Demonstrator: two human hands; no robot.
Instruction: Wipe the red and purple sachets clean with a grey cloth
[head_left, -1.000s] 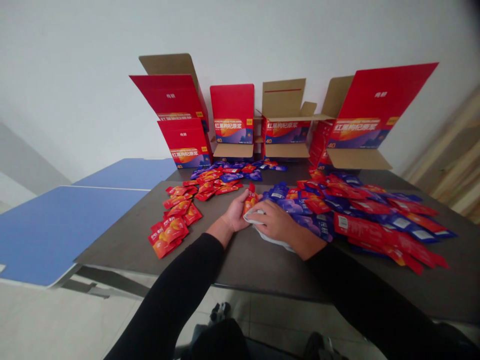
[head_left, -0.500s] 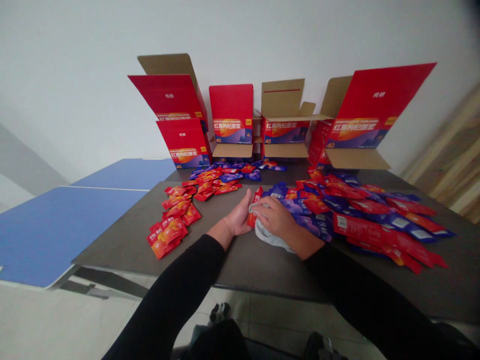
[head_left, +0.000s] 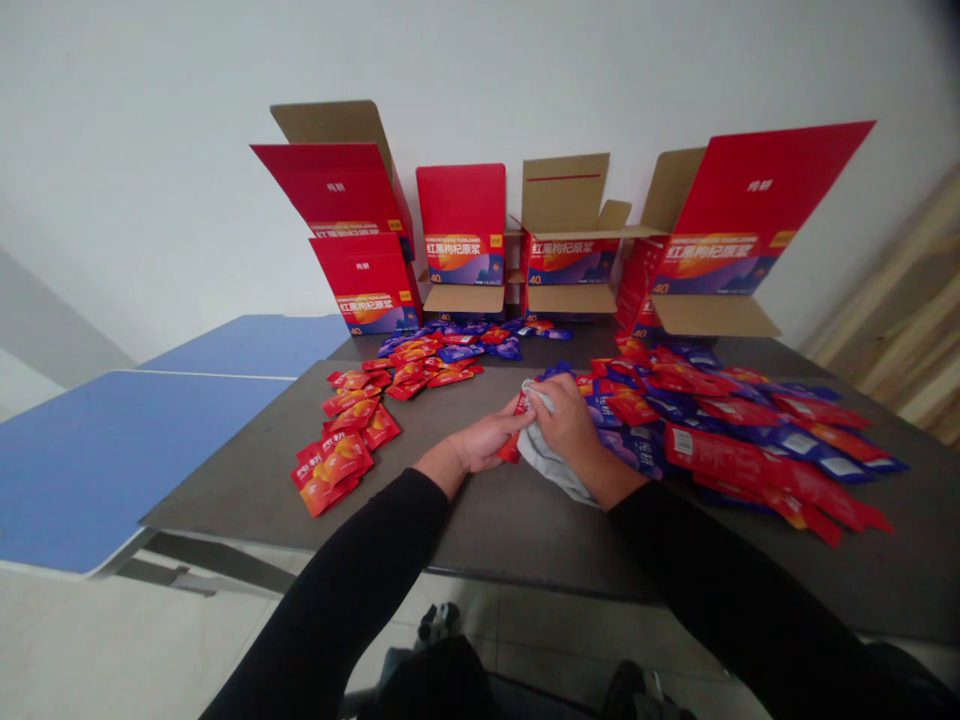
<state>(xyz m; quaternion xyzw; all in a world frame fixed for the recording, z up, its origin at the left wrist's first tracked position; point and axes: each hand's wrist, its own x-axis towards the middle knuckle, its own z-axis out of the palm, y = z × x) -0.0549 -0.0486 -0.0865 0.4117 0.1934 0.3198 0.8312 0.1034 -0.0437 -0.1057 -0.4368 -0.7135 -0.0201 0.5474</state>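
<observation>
Over the middle of the dark table, my left hand grips a red sachet, thumb on top. My right hand is closed around a light grey cloth and presses it against the sachet's upper part. The cloth hangs down below my right hand and covers part of the sachet. Purple sachets lie just beyond and to the right of my right hand. Left of my left hand, a row of red sachets lies overlapped on the table.
A large mixed pile of red and blue sachets spreads over the right side. More sachets lie at the back. Several open red cartons stand along the wall. A blue table adjoins the dark table on the left.
My left thumb has come down onto the red sachet. My right hand and the cloth have shifted slightly right and up along it.
</observation>
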